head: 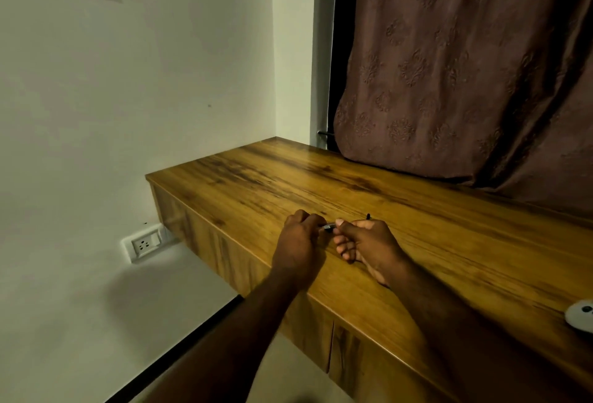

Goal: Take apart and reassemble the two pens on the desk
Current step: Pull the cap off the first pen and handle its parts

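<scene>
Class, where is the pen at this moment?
In the head view, the pen is held between the left hand and right hand, above the desk's front edge.

A brown patterned curtain (pixel 465 65) hangs at the far right, draping onto the table (pixel 321 178). A white wall socket (pixel 146 243) sits low left. A white object (pixel 580 316) lies at the right edge.

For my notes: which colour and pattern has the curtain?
Brownish-mauve curtain with embossed floral motifs; head view.

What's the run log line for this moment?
left hand: grips pen | right hand: grips pen | desk: second pen unseen
</scene>
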### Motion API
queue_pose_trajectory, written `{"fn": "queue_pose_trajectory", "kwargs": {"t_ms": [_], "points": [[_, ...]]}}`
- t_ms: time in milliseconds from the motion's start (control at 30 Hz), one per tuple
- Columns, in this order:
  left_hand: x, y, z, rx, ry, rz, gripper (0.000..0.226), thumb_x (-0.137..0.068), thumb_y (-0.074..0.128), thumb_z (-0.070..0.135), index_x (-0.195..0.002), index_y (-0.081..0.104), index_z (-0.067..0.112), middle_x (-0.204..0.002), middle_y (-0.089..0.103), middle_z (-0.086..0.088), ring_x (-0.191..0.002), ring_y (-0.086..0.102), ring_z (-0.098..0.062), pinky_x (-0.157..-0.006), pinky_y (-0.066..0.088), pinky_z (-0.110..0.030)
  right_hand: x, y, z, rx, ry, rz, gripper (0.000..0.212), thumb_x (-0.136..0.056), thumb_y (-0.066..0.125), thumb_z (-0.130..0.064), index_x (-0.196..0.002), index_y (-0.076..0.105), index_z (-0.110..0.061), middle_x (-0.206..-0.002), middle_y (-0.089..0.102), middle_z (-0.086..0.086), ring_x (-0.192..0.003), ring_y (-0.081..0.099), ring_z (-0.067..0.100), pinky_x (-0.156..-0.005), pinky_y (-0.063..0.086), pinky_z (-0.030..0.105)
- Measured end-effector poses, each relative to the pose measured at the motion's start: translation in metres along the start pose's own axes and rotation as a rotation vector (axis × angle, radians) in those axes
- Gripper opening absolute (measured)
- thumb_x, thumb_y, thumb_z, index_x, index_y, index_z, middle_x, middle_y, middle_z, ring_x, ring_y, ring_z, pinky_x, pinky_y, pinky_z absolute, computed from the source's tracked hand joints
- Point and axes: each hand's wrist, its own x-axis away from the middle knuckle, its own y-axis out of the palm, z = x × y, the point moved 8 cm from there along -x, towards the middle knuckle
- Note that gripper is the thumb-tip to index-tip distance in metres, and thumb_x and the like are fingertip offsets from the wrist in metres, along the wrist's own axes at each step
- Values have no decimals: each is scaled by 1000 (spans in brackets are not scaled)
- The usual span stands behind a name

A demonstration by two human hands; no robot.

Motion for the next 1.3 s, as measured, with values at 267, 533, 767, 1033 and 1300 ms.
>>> {"fn": "queue_pose_trajectory", "kwargs": {"t_ms": [267,533,767,1033,1300], "points": [[2,-1,5,-30,20,-11,18,-91,55,24,-107,63,22,-98,57,0,-89,50,-13,-69,49,-30,-2,-3,3,-97,71,-43,17,-89,64,-12,-89,67,5,-67,66,12,-52,62,17,-47,50,23],[4,1,18,-221,101,-17,32,-82,62,23,-113,61,18,-99,55,-3,-90,46,-18,-71,44,-31,1,-4,3,-141,167,-102,21,-90,63,-13,-90,66,8,-69,67,13,-54,65,17,-49,54,24],[4,2,19,-228,127,-14,22,-87,56,29,-107,61,19,-93,52,-2,-85,44,-17,-67,43,-33,1,-4,5,-124,215,-122,22,-89,64,-15,-85,66,6,-65,66,12,-50,64,15,-47,53,22],[3,3,20,-247,106,-16,24,-87,55,36,-104,60,20,-93,50,-3,-85,43,-17,-67,36,-31,0,-4,7,-105,222,-129,21,-90,64,-13,-86,65,7,-67,64,14,-49,63,15,-47,53,22],[5,0,22,-234,93,-2,21,-87,50,32,-100,60,20,-90,49,-1,-82,42,-16,-67,42,-32,-2,-3,8,-107,234,-133,22,-88,66,-14,-83,64,7,-65,65,14,-47,63,15,-45,53,22]]}}
